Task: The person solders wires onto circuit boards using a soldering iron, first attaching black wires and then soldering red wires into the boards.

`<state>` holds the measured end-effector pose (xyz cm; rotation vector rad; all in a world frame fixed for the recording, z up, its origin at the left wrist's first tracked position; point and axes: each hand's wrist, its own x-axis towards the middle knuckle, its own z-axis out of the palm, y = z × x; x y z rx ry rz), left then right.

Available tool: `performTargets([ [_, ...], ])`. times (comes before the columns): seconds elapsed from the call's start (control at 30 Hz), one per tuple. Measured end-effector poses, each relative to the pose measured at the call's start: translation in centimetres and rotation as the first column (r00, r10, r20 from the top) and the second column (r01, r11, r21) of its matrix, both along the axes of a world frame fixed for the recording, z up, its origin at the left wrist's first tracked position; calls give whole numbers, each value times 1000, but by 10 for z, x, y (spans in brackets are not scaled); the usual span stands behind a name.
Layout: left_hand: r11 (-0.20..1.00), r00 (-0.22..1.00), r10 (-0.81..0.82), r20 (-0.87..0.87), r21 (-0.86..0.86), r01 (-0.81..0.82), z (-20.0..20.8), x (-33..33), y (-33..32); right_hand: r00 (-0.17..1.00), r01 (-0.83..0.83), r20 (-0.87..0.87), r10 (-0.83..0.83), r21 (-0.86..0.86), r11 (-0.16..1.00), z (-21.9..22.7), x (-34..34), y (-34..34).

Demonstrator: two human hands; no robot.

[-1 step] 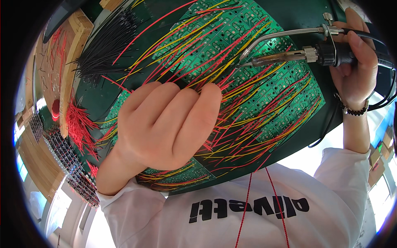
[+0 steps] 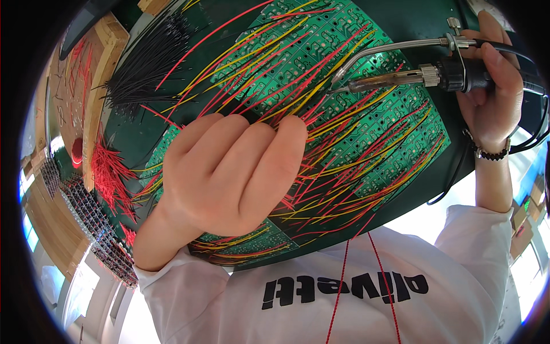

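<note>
My right hand [image 2: 495, 86] is wrapped round the black handle of a soldering iron [image 2: 389, 80]. A bent metal tube [image 2: 395, 49] is clamped alongside it. The iron's tip points left, at a green circuit board [image 2: 395, 123] with rows of red, yellow and black wires. My left hand [image 2: 229, 172] is curled over the wires left of the tip, its fingers closed. Its fingertips and whatever they grip are hidden beneath the knuckles. Red wires [image 2: 335, 117] stick out just right of this hand. Another wired board [image 2: 258, 243] lies partly under my left wrist.
On the dark green work surface [image 2: 452, 114], a bundle of black wires [image 2: 152, 63] lies at the far left. Nearer is a pile of red wires [image 2: 112, 175], beside a wooden board [image 2: 103, 92]. Black cables [image 2: 541, 126] trail from the iron at the right.
</note>
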<state>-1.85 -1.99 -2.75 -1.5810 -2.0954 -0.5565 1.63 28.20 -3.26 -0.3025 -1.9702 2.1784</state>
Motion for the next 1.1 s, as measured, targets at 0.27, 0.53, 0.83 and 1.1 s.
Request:
performTargets([
  [0.27,1000,1000,-5,20,-16,5,3,0,1,1000,-9,-3,9,0,1000,0,0,0],
  [0.53,1000,999,-6,51,-20,7,2,0,0,999,51,14,-53,99,994,1,3,-1],
  [0.83,1000,1000,5,16,-21,-4,2,0,0,999,35,6,-36,57,998,2,0,0],
  [1.1,995,991,55,122,-95,-43,12,3,3,999,37,19,-40,124,992,2,1,1],
])
